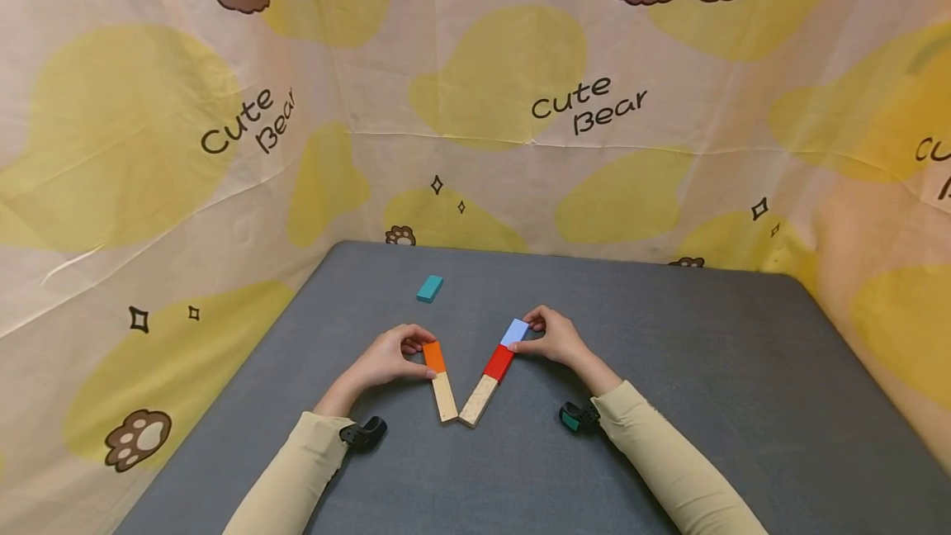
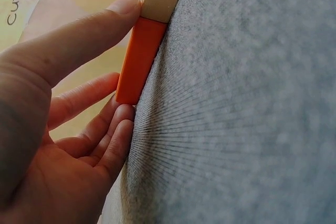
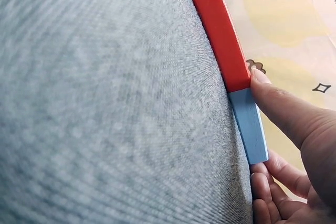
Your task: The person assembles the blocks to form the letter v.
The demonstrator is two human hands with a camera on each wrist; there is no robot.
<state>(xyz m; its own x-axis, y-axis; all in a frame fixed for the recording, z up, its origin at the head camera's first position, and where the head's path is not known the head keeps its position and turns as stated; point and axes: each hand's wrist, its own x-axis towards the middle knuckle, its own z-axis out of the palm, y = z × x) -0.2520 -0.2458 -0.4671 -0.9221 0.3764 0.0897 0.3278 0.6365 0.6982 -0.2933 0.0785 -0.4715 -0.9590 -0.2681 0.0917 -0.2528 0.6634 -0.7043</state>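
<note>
Several flat blocks lie end to end in two rows that form a V on the grey table. The left row has an orange block [image 1: 434, 357] beyond a plain wooden block [image 1: 445, 397]. In the right row, a light blue block [image 1: 514, 332] comes farthest, then a red block [image 1: 499, 362], then another wooden block [image 1: 478, 400]. My left hand [image 1: 390, 356] holds the orange block, thumb by its seam with the wood and fingers at its far end. My right hand [image 1: 559, 341] grips the light blue block likewise, thumb near the red block's seam.
A teal block [image 1: 429, 288] lies apart, farther back on the grey table [image 1: 669, 403]. Behind the table hangs a printed cloth [image 1: 490, 73] with bear drawings and lettering. Dark bands with small devices [image 1: 364, 433] sit on both wrists.
</note>
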